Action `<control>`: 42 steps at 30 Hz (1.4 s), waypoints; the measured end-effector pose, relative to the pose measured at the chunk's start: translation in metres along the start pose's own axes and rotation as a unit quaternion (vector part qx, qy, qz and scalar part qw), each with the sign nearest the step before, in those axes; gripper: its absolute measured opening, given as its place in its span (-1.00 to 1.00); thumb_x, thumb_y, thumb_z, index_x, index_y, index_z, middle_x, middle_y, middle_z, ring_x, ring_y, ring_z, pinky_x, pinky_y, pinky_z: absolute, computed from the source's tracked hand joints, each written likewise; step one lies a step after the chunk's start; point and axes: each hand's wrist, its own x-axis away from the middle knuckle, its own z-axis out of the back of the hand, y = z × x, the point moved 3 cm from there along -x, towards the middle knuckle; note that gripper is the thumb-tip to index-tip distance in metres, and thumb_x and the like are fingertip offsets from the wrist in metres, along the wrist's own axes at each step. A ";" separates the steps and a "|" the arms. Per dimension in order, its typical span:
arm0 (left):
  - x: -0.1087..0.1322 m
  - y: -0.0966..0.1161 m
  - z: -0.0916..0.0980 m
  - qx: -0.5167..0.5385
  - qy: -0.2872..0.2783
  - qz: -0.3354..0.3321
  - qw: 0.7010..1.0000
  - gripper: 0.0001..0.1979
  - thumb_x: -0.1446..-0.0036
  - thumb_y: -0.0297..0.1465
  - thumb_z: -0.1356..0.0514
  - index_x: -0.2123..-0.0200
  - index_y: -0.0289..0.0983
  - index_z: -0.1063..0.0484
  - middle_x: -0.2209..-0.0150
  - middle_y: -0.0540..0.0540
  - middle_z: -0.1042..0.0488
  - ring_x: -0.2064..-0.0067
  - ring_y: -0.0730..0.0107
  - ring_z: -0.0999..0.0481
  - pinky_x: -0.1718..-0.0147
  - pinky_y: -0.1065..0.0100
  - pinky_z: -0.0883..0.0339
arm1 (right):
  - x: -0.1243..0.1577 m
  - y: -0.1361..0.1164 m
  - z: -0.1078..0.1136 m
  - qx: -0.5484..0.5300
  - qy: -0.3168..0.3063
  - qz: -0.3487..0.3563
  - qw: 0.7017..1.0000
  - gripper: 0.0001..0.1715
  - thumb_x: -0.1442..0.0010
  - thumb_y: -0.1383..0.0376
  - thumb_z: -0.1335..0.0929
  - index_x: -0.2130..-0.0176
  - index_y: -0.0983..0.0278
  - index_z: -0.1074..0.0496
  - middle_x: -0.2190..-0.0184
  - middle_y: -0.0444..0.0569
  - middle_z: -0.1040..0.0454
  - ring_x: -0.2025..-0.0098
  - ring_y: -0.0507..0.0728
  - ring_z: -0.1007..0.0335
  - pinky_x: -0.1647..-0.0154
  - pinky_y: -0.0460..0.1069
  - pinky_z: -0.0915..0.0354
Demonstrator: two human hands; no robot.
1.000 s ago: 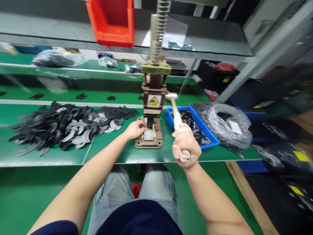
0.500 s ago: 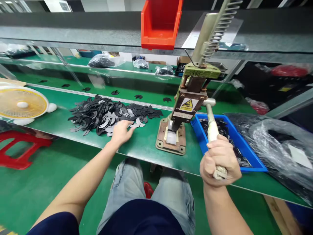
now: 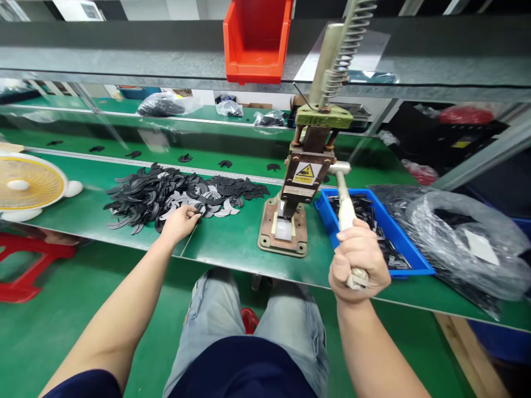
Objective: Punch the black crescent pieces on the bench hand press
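Observation:
My left hand (image 3: 181, 221) is at the front edge of a pile of curved black and grey pieces (image 3: 143, 190) on the green bench. Its thumb and fingertips are pinched together on one curved piece, mostly hidden by the fingers. My right hand (image 3: 360, 258) is wrapped around the taped lever handle (image 3: 345, 204) of a hand press (image 3: 299, 179). The handle slopes down toward me from the press's side. Under the ram, a pale block (image 3: 284, 229) sits on the press's brown base plate (image 3: 267, 221).
Right of the press stands a blue tray (image 3: 404, 251) of black parts, beside bulky clear plastic bags (image 3: 477, 237). A yellow-and-white fan (image 3: 29, 185) is at the left. An orange-red bin (image 3: 257, 69) hangs overhead. Black pieces (image 3: 225, 164) lie spaced along the green strip behind.
My left hand has moved left and its spread fingers have closed at the pile's edge. My right hand stays on the lever handle. The whole view has shifted slightly.

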 end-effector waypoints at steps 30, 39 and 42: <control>0.025 0.228 -0.137 0.272 -0.332 -0.078 0.900 -0.70 -0.31 -0.20 -0.35 0.22 -0.19 -0.30 0.66 0.08 -0.43 0.67 0.45 -0.43 0.65 0.49 -0.22 | 0.007 -0.005 0.004 0.000 -0.025 -0.024 0.999 -0.79 -0.18 0.37 -0.41 0.41 0.16 -0.30 0.50 -0.24 -0.42 0.23 0.13 -0.53 -0.28 0.40 -0.40; 0.021 0.249 -0.134 0.226 -0.316 -0.089 0.917 -0.72 -0.20 -0.22 -0.41 0.15 -0.21 -0.46 0.58 0.05 -0.46 0.63 0.39 -0.44 0.58 0.38 -0.25 | 0.007 -0.005 0.005 0.002 -0.018 -0.030 0.999 -0.78 -0.18 0.39 -0.41 0.41 0.15 -0.32 0.50 -0.22 -0.43 0.25 0.14 -0.53 -0.24 0.42 -0.43; 0.034 0.253 -0.127 0.249 -0.264 -0.157 0.918 -0.76 -0.29 -0.20 -0.32 0.14 -0.25 -0.49 0.44 -0.14 -0.59 0.50 0.28 -0.57 0.47 0.28 -0.38 | 0.003 -0.005 0.005 0.003 -0.021 -0.019 1.000 -0.78 -0.19 0.38 -0.43 0.42 0.16 -0.33 0.50 -0.21 -0.44 0.28 0.14 -0.52 -0.22 0.39 -0.46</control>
